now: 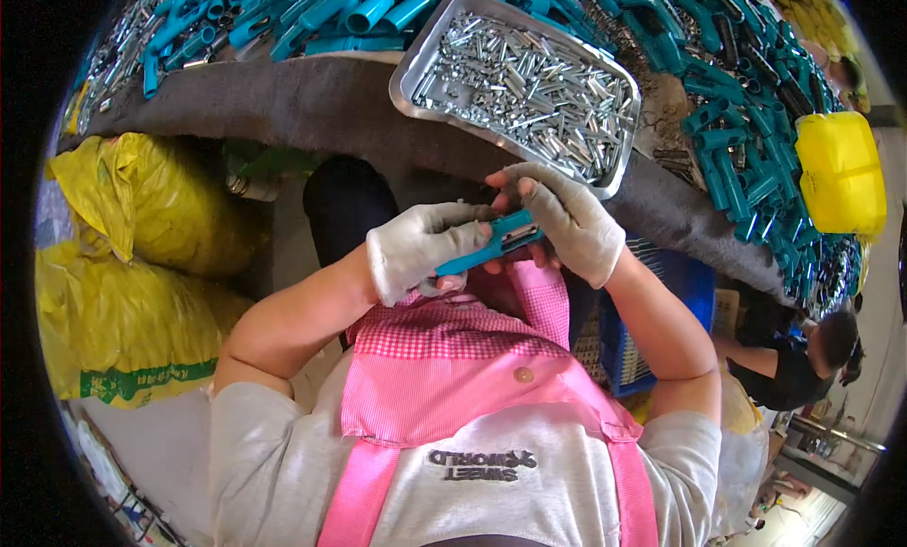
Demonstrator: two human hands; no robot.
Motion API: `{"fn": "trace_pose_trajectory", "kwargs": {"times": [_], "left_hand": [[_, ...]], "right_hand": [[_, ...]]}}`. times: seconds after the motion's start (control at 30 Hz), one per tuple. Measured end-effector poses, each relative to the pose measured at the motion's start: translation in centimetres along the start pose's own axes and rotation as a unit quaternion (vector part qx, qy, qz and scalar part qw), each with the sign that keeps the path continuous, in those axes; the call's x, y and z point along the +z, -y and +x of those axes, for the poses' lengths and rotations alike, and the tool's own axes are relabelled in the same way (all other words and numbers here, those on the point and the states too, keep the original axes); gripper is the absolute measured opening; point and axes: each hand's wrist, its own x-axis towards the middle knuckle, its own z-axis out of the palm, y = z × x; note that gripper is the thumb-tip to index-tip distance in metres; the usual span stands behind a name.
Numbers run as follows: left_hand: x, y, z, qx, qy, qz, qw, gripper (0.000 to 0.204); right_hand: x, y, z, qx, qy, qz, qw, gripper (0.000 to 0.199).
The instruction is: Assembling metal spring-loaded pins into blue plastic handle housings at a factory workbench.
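Observation:
In front of my pink apron, both gloved hands hold one teal handle-shaped part (480, 254) with a slot of bare metal along its top. My left hand (416, 247) is closed round its lower left end, thumb along the upper side. The fingers of my right hand (570, 221), in a pale glove with bare fingertips, grip the other end near the metal slot. Whether a small piece sits between those fingertips is hidden. Just beyond the right hand lies a metal tray (404, 86) full of small silvery pins (529, 79).
Teal parts (326, 13) are heaped along the far side of the bench, whose edge has a dark cloth (246, 98). More teal parts (732, 160) and a yellow container (841, 172) lie right. Yellow sacks (142, 292) stand left, a blue crate (661, 311) below right. A person (803, 358) sits far right.

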Motion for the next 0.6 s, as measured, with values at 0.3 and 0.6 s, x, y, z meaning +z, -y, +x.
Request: {"fn": "trace_pose_trajectory", "kwargs": {"times": [0.3,0.6], "left_hand": [[-1.7,0.2,0.3,0.079,-0.028,-0.088,0.993,0.044],[-1.9,0.5,0.7,0.086,-0.059,-0.119,0.987,0.04]], "right_hand": [[-4.9,-1.7,4.9,-0.171,-0.299,-0.484,0.805,0.022],[-1.1,0.3,1.8,-0.194,-0.276,-0.164,0.927,0.016]]}}
